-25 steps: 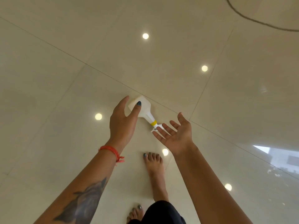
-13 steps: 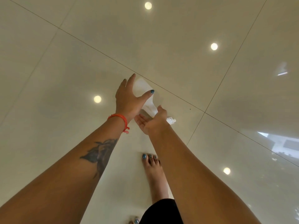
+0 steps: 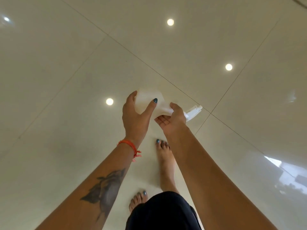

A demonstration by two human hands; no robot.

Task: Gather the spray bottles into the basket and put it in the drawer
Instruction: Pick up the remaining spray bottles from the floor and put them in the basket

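A white spray bottle [image 3: 147, 98] lies sideways between my two hands, above the glossy floor. Its white trigger head [image 3: 193, 111] sticks out to the right. My left hand [image 3: 136, 117] wraps the bottle's wide body, thumb across its front. My right hand [image 3: 172, 118] cups the neck from below, palm up, fingers closed around it. The neck itself is hidden by my right hand. No basket and no drawer are in view.
Large cream floor tiles [image 3: 66, 80] with dark grout lines reflect ceiling lights. My bare feet [image 3: 163, 156] stand just below my hands. A dark cable [image 3: 299, 1] curves at the top right corner. A window reflection [image 3: 285, 176] shines at the right.
A second ago my left hand held the bottle's body and my right hand was open beside the nozzle. My right hand has since closed under the neck, and both hands hold the bottle.
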